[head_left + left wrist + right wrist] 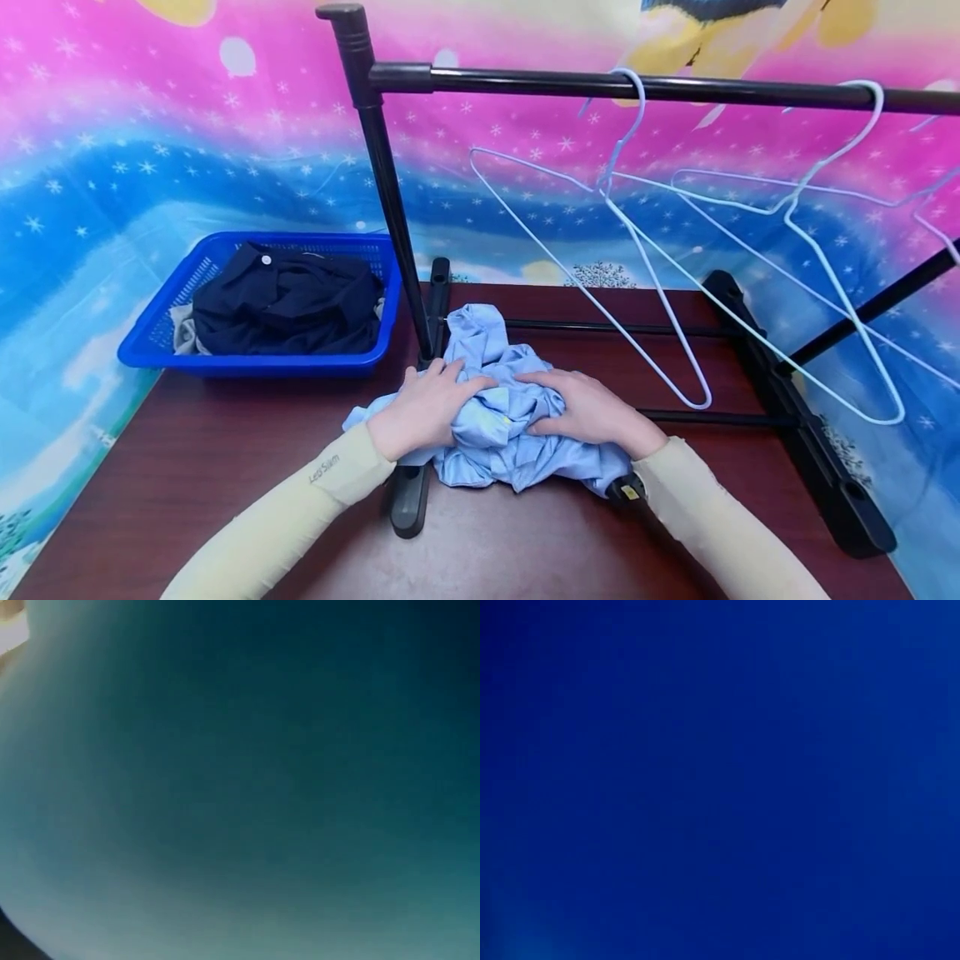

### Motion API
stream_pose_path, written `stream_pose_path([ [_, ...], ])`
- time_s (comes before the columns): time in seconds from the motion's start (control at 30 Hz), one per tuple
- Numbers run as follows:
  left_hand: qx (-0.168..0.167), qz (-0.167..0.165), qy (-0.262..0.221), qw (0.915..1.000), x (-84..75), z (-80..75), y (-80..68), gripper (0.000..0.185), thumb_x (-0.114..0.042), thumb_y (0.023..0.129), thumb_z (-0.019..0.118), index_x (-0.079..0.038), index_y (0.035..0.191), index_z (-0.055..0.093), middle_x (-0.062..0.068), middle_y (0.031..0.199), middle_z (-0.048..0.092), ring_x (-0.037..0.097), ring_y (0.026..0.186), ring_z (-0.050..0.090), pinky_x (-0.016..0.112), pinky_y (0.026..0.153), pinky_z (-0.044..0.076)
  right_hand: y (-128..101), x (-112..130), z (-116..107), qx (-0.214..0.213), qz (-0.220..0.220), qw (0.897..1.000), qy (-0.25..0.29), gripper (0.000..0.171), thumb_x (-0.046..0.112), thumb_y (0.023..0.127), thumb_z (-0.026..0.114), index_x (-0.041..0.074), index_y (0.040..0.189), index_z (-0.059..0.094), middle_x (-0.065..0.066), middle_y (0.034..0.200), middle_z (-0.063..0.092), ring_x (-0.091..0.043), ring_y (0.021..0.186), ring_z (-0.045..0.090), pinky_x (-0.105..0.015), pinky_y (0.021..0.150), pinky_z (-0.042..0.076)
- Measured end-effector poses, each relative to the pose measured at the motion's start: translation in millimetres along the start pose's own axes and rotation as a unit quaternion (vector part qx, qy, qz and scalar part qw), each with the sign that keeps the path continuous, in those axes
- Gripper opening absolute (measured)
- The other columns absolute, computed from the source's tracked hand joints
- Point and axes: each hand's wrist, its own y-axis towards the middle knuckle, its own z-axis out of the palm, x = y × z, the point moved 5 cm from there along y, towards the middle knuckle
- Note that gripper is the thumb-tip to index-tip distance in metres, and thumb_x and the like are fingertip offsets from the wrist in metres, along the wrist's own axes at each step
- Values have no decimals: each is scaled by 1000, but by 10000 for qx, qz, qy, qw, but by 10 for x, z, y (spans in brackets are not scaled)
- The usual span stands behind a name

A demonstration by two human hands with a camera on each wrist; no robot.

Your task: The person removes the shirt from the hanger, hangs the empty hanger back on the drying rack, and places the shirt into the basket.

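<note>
A crumpled light blue cloth garment [495, 425] lies bunched on the table, partly over the left foot of a black rack; its kind cannot be told from the folds. My left hand [431, 404] rests on its left side, fingers spread. From the right, my right hand [588, 408] touches the bunch, with thumb and fingers apart on the fabric. Both wrist views are filled with blurred blue at very close range, so neither hand is visible there.
A blue plastic basket [217, 360] with dark navy clothing [292, 300] stands at the back left. The black rack [525, 81] rises behind the garment. Pale wire hangers, including one hanger [517, 225], dangle from its bar. A patterned backdrop [97, 125] closes off the rear.
</note>
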Motion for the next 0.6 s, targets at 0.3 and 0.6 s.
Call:
stream_pose_path([
  [0.3,124,22,-180,9998,112,-89,2,67,-8,85,79,-21,146,57,13,136,60,33,121,56,60,95,47,30,-57,-27,-307,-447,9901,1297,37,5,90,77,16,125,70,7,117,69,-13,107,63,-35,94,51],
  [0.6,-820,727,-280,9936,30,-416,-97,59,9,84,70,-16,138,63,6,116,64,25,100,60,39,89,51,-34,167,-151,-1510,-352,9786,1353,45,-16,85,66,13,119,73,2,119,69,-16,111,62,-38,94,51],
])
